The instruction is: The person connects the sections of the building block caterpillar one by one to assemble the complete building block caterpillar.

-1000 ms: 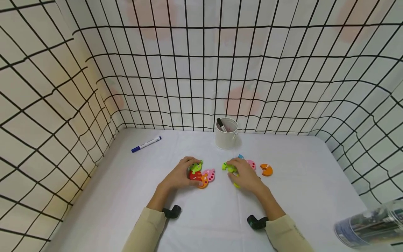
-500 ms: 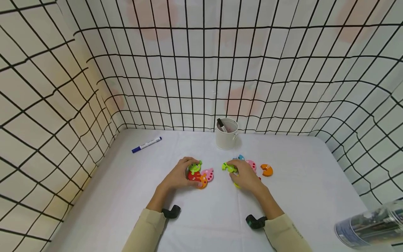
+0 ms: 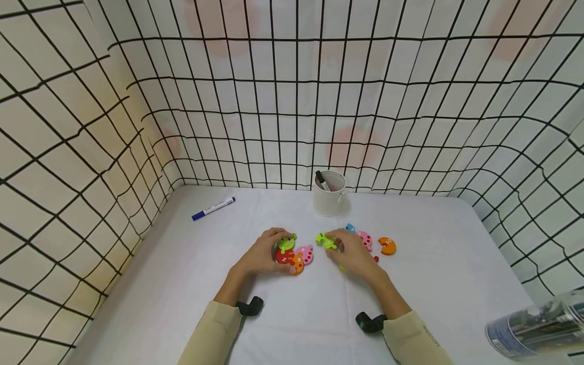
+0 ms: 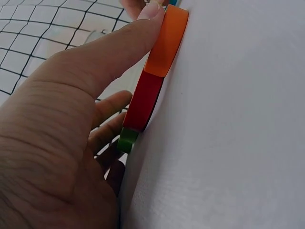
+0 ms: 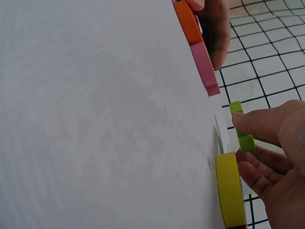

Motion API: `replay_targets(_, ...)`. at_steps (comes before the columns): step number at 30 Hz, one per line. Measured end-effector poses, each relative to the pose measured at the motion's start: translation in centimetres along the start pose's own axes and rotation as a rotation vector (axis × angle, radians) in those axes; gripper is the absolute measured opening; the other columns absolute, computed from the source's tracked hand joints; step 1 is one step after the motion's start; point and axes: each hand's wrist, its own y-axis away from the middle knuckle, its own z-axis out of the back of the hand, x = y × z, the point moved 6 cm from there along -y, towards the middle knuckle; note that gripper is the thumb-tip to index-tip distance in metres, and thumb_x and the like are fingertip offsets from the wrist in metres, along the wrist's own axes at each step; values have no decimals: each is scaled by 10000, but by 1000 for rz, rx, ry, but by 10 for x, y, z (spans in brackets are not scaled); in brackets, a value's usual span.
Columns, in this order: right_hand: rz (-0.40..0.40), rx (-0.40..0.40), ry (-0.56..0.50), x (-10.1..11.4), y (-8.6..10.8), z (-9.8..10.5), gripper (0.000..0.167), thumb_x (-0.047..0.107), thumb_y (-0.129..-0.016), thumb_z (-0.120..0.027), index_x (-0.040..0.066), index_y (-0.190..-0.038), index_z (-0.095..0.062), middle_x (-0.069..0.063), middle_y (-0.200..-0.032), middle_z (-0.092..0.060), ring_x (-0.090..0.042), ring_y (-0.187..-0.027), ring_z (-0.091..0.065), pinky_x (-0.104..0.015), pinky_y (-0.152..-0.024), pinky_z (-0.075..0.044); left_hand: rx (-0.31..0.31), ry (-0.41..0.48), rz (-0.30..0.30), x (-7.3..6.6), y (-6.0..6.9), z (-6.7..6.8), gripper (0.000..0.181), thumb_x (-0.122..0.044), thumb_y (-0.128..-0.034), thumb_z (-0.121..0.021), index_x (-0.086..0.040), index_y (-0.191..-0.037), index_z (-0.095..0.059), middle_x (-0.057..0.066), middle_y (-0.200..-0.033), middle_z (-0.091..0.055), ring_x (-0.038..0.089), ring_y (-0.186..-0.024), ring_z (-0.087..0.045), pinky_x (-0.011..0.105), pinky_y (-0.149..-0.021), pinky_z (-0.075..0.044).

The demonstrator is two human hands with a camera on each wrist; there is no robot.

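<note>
My left hand [image 3: 261, 253] curls round a joined cluster: a green frog-faced piece [image 3: 286, 244], a red piece marked 2 [image 3: 284, 256], an orange piece [image 3: 297, 264] and a pink piece [image 3: 304, 254]. In the left wrist view the thumb lies on the orange piece [image 4: 167, 43], beside the red one [image 4: 144, 98]. My right hand [image 3: 356, 256] pinches a light green piece [image 3: 325, 240] between thumb and fingers, to the right of the cluster and apart from it. The right wrist view shows this green piece [image 5: 246, 140] above a yellow piece [image 5: 229, 191].
Beyond my right hand lie a blue piece [image 3: 350, 227], a pink piece [image 3: 365, 239] and an orange piece [image 3: 387, 246]. A white bucket [image 3: 326, 203] holding a marker stands at the back, a blue-capped marker [image 3: 213, 208] lies left, and a clear jar [image 3: 529, 329] is at right.
My right hand has shifted slightly left with the light green piece, which has turned and shows more. The left hand's cluster moved slightly left, then back right.
</note>
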Motion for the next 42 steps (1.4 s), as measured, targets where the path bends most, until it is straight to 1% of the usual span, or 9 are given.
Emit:
replay_targets(6, 31, 6, -27, 6, -1, -7, 406, 211, -923, -791, 162, -1312, -689, -7, -1066, -655, -172, -885, -554, -282, -778, -525, -5, 3, 14, -2, 1, -1, 806, -533, -709, -889, -309, -1418, -578, -3, -1534, -460, 267, -1428, -404, 579, -1152, -408)
replay_targets(12, 69, 13, -45, 12, -4, -13, 387, 193, -924, -787, 149, -1299, -698, 9, -1027, -661, -167, -867, -558, -263, -766, -523, -16, -5, 7, -2, 2, 3, 821, -551, -700, -891, -297, -1417, -582, 9, -1524, -472, 278, -1421, -411, 589, -1150, -402)
replay_targets(19, 87, 24, -47, 20, -10, -14, 381, 148, -939, -766, 132, -1310, -680, -2, -1026, -661, -167, -878, -572, -274, -783, -539, -30, -12, 0, -2, -3, 8, 823, -565, -697, -892, -298, -1413, -585, 3, -1521, -480, 273, -1424, -406, 592, -1146, -399)
replay_targets(23, 94, 26, -35, 23, -11, -14, 391, 131, -942, -757, 131, -1323, -669, -14, -1046, -668, -169, -893, -583, -298, -814, -554, -24, -23, 9, -3, -6, 11, 811, -543, -704, -892, -310, -1415, -579, 3, -1537, -466, 275, -1438, -391, 595, -1158, -384)
replay_targets(27, 106, 34, -18, 25, -10, -15, 386, 117, -936, -760, 115, -1313, -675, -23, -1074, -681, -162, -896, -586, -305, -826, -557, -15, -23, 14, -5, -5, 10, 810, -522, -708, -890, -309, -1423, -573, 10, -1546, -456, 276, -1447, -377, 593, -1169, -368)
replay_targets(31, 96, 53, -7, 26, -8, -17, 372, 113, -932, -763, 100, -1295, -684, -27, -1085, -683, -165, -905, -582, -305, -828, -555, -10, -11, 4, -5, -4, 7, 797, -526, -720, -880, -301, -1421, -575, 11, -1540, -466, 270, -1449, -376, 588, -1178, -348)
replay_targets(36, 55, 81, 2, 22, -5, -21, 380, 136, -930, -769, 112, -1300, -685, -8, -1033, -660, -166, -903, -566, -287, -805, -547, -8, -5, 3, -4, -2, 2, 730, -510, -778, -837, -294, -1426, -580, 19, -1528, -490, 274, -1451, -383, 594, -1181, -346)
replay_targets(39, 38, 89, 4, 19, -3, -24, 379, 139, -930, -767, 116, -1300, -687, -4, -1003, -644, -171, -897, -555, -286, -796, -538, -17, 3, 0, -3, 0, 0, 717, -498, -789, -831, -285, -1430, -587, 28, -1524, -507, 281, -1452, -391, 602, -1183, -342)
replay_targets(42, 40, 89, -5, 19, -4, -24, 380, 136, -927, -770, 116, -1297, -687, -10, -1028, -645, -172, -911, -553, -294, -819, -534, -26, 0, -20, -3, -1, 0, 717, -483, -799, -831, -272, -1442, -594, 26, -1526, -515, 281, -1455, -402, 602, -1189, -331)
